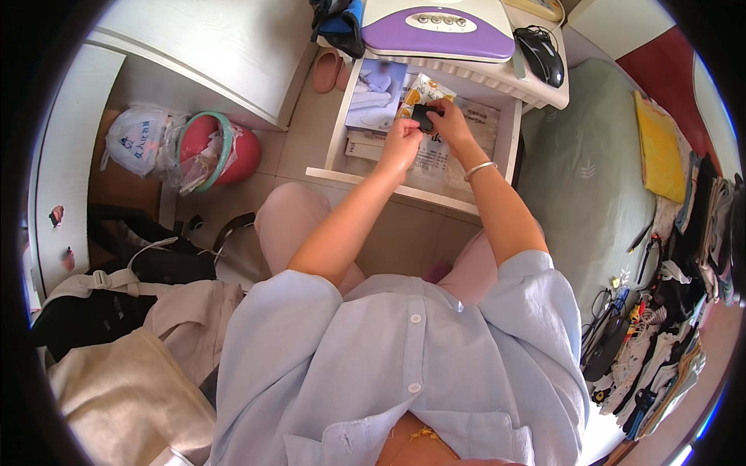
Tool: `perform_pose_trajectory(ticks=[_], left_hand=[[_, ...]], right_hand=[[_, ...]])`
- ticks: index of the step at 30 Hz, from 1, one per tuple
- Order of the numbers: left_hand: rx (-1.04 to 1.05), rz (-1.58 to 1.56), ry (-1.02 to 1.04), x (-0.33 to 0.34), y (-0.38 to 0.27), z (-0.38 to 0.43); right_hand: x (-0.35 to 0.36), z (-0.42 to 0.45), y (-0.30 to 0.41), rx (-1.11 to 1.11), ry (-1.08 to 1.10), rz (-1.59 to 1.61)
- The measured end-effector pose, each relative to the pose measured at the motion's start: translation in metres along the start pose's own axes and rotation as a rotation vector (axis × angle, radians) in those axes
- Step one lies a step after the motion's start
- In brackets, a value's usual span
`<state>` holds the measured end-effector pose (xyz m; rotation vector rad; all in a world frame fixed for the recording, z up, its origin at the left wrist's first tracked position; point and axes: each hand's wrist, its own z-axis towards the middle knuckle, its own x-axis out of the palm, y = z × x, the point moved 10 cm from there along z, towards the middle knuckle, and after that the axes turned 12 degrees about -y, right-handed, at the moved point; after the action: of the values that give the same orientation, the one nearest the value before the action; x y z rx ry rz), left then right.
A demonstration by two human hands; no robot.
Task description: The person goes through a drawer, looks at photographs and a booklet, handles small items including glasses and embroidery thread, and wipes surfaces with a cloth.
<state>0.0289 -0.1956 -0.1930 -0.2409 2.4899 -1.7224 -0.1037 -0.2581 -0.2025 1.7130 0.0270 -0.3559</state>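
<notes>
Both hands meet over a pulled-out white drawer (pixel 408 195). My left hand (pixel 402 145) pinches the lower left edge of a small flat black item (pixel 424 116), whose exact kind I cannot tell. On its right side, my right hand (pixel 451 122) grips the same item and wears a silver bangle at the wrist. Beneath the hands lie a printed plastic packet (pixel 431 87) and a clear printed bag (pixel 481 125). A box with a picture of a person (pixel 376 96) fills the drawer's left side, with a white box (pixel 364 147) below it.
A purple and white appliance (pixel 440 32) and a black computer mouse (pixel 539 55) sit on the top above the drawer. Left on the floor stands a red bin with a green rim (pixel 247 151). Bags (pixel 128 373) lie at lower left; a green-covered bed (pixel 583 175) is at right.
</notes>
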Motion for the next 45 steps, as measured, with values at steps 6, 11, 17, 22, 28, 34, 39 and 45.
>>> perform_pose_trajectory(ticks=[6,11,17,22,28,34,39,45], left_hand=[[0.044,0.074,0.100,0.008,-0.010,-0.004],[-0.090,0.029,0.077,0.005,-0.003,-0.006],[-0.099,0.079,0.112,0.010,0.003,-0.004],[-0.066,0.055,0.091,0.007,0.001,-0.003],[-0.034,0.025,0.117,0.012,-0.009,-0.010],[-0.005,0.082,0.092,0.009,-0.002,-0.003],[0.028,0.130,0.108,0.014,-0.002,-0.002],[0.067,-0.093,0.188,0.030,-0.032,-0.018]], right_hand=[[0.022,-0.006,0.035,-0.218,0.137,-0.213],[0.005,-0.013,0.035,-0.354,0.099,-0.146],[-0.059,0.003,-0.017,-0.088,-0.455,-0.412],[-0.039,-0.003,0.024,-0.449,-0.288,-0.760],[-0.023,0.009,0.013,-0.582,-0.021,-1.146],[-0.035,0.010,0.018,-0.519,0.008,-1.188],[-0.080,-0.028,0.074,-0.559,-0.118,-0.772],[-0.123,-0.063,0.069,-0.051,-0.142,0.104]])
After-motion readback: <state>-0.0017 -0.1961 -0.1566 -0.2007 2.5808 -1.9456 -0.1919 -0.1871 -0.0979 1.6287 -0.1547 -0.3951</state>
